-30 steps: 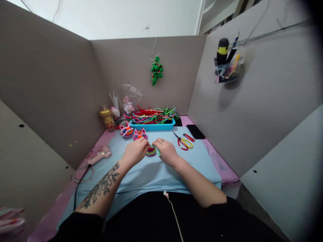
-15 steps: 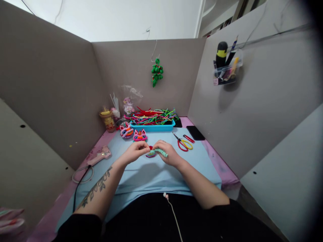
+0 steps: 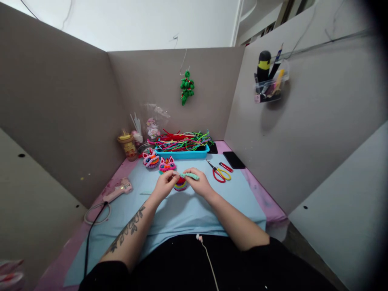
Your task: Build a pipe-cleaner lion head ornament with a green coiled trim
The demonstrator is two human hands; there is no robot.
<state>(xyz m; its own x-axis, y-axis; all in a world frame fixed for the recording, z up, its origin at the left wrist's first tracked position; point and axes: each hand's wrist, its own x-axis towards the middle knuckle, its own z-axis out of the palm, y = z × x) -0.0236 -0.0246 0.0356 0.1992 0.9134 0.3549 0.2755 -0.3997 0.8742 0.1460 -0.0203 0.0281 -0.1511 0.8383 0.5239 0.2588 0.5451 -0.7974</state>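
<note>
Above the middle of the cloth, a mint-green coiled pipe cleaner (image 3: 192, 176) is stretched between my two hands. My left hand (image 3: 166, 182) pinches its left end between thumb and fingertips. The coiled part lies in my right hand (image 3: 198, 184), whose fingers are closed round it. Just below the fingertips, a fuzzy red, yellow and blue piece (image 3: 181, 185) shows on the cloth, partly covered by the hands. Behind my left hand sits a pink pipe-cleaner animal head (image 3: 167, 163) with pointed ears, and a similar head (image 3: 150, 158) is to its left.
A blue tray (image 3: 182, 154) heaped with coloured pipe cleaners stands at the back. Red-and-yellow-handled pliers (image 3: 220, 173), a red cutter (image 3: 226, 167) and a phone (image 3: 234, 160) lie right. Left are a pink glue gun (image 3: 119, 190) and a thin mint strip (image 3: 146, 193). Partitions enclose three sides.
Both hands have shifted slightly, and the coiled pipe cleaner has tilted closer to level. More of the red and yellow piece shows beneath them. A thin mint strip has come into sight beside my left forearm.
</note>
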